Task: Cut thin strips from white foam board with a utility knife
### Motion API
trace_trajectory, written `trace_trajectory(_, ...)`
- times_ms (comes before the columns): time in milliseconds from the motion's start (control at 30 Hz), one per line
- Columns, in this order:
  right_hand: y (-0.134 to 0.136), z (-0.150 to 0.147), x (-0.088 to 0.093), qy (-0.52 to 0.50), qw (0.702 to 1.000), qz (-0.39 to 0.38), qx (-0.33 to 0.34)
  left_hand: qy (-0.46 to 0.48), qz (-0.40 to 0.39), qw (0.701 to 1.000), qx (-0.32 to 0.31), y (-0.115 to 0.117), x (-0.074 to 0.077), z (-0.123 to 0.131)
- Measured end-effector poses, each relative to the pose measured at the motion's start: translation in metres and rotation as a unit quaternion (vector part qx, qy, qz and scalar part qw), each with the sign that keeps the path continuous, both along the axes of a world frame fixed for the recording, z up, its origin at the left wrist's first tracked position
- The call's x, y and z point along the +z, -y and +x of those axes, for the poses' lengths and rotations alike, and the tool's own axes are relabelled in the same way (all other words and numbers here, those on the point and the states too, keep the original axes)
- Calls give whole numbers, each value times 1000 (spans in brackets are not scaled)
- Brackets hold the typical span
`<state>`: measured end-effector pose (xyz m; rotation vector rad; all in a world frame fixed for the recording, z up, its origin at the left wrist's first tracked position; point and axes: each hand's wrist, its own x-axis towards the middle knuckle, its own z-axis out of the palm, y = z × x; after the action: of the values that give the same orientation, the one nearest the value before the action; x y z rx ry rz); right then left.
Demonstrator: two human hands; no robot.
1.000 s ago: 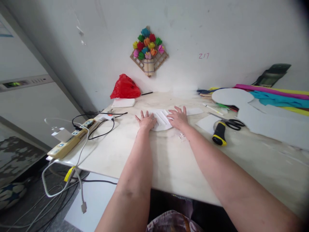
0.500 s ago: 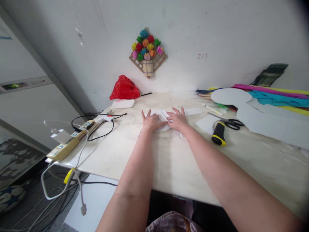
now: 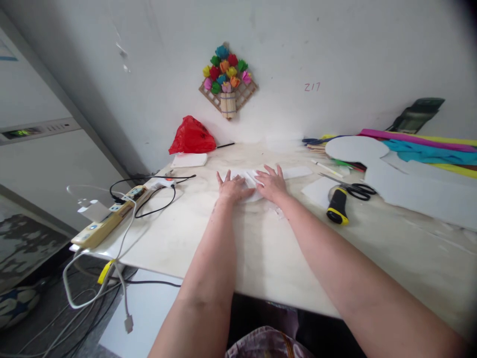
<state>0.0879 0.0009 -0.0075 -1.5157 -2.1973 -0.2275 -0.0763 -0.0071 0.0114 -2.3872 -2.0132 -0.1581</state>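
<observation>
White paper (image 3: 250,179) lies on the pale table, and both my hands rest on it. My left hand (image 3: 231,188) presses flat on its left part with the fingers spread. On its right part lies my right hand (image 3: 272,184), fingers also apart and stretched out. Raised edges or folds show in the paper between the two hands; the rest of it is partly covered by my fingers. Just beyond my right hand a white paper strip (image 3: 297,172) reaches to the right. Small paper scraps (image 3: 277,212) lie below my right wrist.
To the right are black-handled scissors (image 3: 360,191), a yellow-and-black cutter (image 3: 337,206), a white sheet (image 3: 318,191) and large cut white paper (image 3: 417,186). A power strip (image 3: 100,228) with cables lies along the left edge. A red plastic bag (image 3: 192,136) sits by the wall.
My right hand has shifted slightly left on the paper, and my left hand has moved a little left too. Both stay spread on it.
</observation>
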Motion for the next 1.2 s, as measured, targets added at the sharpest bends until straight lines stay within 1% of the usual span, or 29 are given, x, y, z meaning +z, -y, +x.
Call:
trace_trajectory(67,-2,5,1,-40,998,0,-38,5,1,1000,-1,0,0,0)
trace_trajectory(133,-5,11,1,-71,994,-18,-83,10,5,1000,-4,1,1,1)
trace_trajectory(233,-7,19,0,-76,988,-60,-120,6,23,1000,-19,3,3,5)
trace_trajectory(433,-5,19,1,-37,991,-98,-81,-4,54,997,-53,6,1,17)
trace_trajectory(567,-4,16,1,-43,989,-121,-68,-3,57,996,-71,4,-3,21)
trace_trajectory(667,-6,15,0,-57,990,-120,-55,-2,55,995,-77,2,-4,21)
trace_trajectory(800,-8,14,-4,-70,989,-119,-52,4,56,995,-77,3,-4,20)
trace_trajectory(1000,-11,13,-8,-56,991,-103,-57,5,56,995,-77,6,-3,21)
trace_trajectory(1200,-12,13,-6,-49,988,-135,-62,7,54,996,-73,6,-4,21)
